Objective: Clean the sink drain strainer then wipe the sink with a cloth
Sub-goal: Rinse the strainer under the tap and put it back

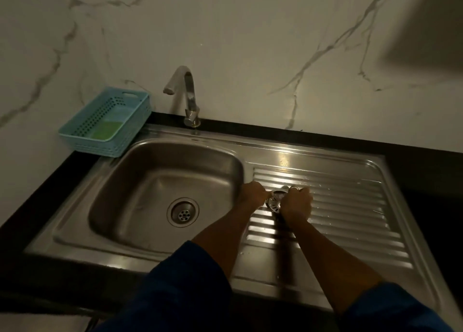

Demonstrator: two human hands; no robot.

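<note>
Strainer (275, 202) is held between both hands at the left edge of the ribbed drainboard (338, 206), just right of the basin (162, 181). It is tilted, with its slotted face turned toward the camera; whether it touches the ribs cannot be told. The right grip (297, 203) is curled round the strainer's right side. The left grip (253, 193) is closed, with its fingertips pinched on the left rim. The drain (183, 212) is seen in the basin floor. A faucet (186, 93) is mounted at the sink's back edge. A blue basket (107, 121) holding a green item (106, 130) is set on the dark surface (42, 206) at its back left corner. Water drops are scattered on the drainboard.
</note>
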